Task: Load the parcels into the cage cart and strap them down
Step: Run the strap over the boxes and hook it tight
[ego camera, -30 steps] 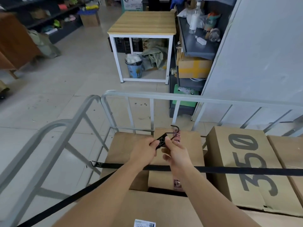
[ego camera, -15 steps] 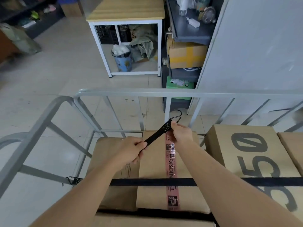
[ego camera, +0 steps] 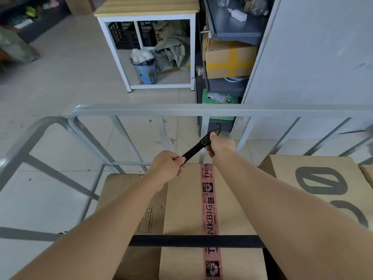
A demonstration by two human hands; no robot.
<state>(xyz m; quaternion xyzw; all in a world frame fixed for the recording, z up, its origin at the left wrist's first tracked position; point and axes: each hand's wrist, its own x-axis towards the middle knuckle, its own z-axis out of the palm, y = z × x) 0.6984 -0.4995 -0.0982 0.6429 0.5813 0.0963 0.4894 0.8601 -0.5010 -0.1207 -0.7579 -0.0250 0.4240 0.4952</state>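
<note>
Several cardboard parcels sit inside the grey cage cart (ego camera: 181, 109); the middle parcel (ego camera: 185, 211) carries pink tape, and the one at the right (ego camera: 286, 172) has large black numerals. A black strap (ego camera: 193, 151) with a metal hook (ego camera: 217, 127) at its end runs between my hands. My left hand (ego camera: 166, 168) is closed on the strap low down. My right hand (ego camera: 221, 145) grips it just under the hook, close to a vertical bar of the cart's far rail. A second black strap (ego camera: 191, 241) lies flat across the parcels beneath my forearms.
Beyond the cart stands a white-framed wooden table (ego camera: 149, 9) with a blue bin (ego camera: 145, 69) under it. To its right, shelves hold a yellow-taped box (ego camera: 230, 59). A grey panel (ego camera: 323, 49) rises at the far right. Tiled floor (ego camera: 60, 77) spreads left.
Both hands have moved forward and up from above the parcels toward the cart's far rail, carrying the hooked strap end. The view has shifted closer to the rail.
</note>
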